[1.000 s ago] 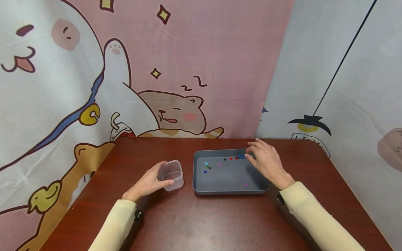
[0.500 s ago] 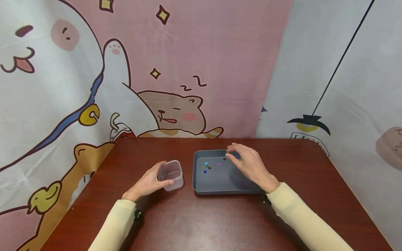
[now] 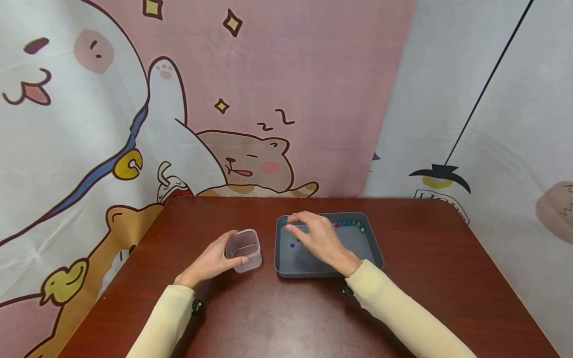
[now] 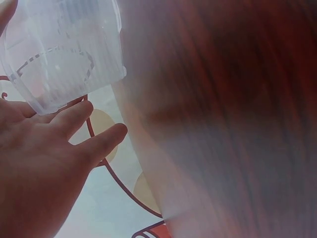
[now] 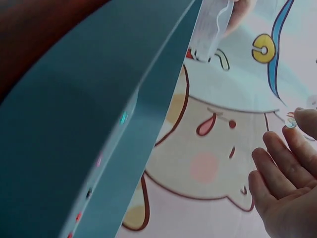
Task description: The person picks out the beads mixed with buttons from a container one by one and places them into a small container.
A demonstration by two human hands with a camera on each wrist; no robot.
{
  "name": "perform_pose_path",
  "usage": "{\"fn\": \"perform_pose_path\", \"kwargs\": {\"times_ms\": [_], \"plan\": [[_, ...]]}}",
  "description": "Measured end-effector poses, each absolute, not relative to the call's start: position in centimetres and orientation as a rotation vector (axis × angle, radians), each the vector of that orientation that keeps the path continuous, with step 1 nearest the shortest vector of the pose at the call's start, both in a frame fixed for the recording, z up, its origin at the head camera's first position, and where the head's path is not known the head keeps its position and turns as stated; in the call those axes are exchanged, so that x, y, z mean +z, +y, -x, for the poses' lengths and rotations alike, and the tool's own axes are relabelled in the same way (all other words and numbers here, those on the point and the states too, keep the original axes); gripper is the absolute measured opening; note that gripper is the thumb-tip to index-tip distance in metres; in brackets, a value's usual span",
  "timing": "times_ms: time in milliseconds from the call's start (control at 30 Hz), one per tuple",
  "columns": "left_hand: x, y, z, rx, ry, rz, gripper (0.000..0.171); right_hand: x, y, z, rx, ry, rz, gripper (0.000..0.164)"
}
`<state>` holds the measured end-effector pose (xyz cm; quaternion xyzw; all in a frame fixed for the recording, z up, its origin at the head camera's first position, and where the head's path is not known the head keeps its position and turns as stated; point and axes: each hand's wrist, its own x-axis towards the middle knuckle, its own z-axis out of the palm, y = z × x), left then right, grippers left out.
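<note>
My left hand (image 3: 210,261) holds a clear plastic tub (image 3: 251,264) tilted with its mouth to the right, thumb at the near side and fingers at the far side. In the left wrist view the tub (image 4: 62,49) shows nothing inside. Over the left part of the grey tray (image 3: 313,274) hangs my right hand (image 3: 320,241). Between its thumb and forefinger is a small clear bead (image 5: 290,120), pinched well above the tray. Blue and green beads (image 3: 351,223) line the tray's back right. A blue bead (image 3: 292,245) lies at the left; others are hidden under the hand.
The tub and tray stand side by side on a brown wooden table (image 3: 286,318), with a narrow strip of wood between them. A printed cloth (image 3: 340,99) hangs behind the table's back edge.
My right hand has swept left across the tray from its back right corner, uncovering the row of beads there. The left hand and the tub have stayed in place.
</note>
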<state>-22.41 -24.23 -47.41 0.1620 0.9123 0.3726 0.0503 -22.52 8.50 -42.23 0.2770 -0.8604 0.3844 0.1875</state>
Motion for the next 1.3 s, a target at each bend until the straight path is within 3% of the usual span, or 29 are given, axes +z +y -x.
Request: {"fn": "perform_pose_path", "kwargs": {"times_ms": [433,633,1300], "plan": [[-47.5,-24.2,22.6,1.152,2.771,-0.541,0.088,-43.4,2.3,22.9,1.026,-2.47,-0.924,0.017],[-47.5,-24.3,22.4,1.074,2.819,-0.513,0.097,-43.9,0.3,23.2,0.947,-2.521,-0.955,0.018],[-47.5,-24.2,22.4,1.051,2.817,-0.476,0.102,-45.7,-1.0,24.1,0.794,-2.626,-0.914,0.015]]}}
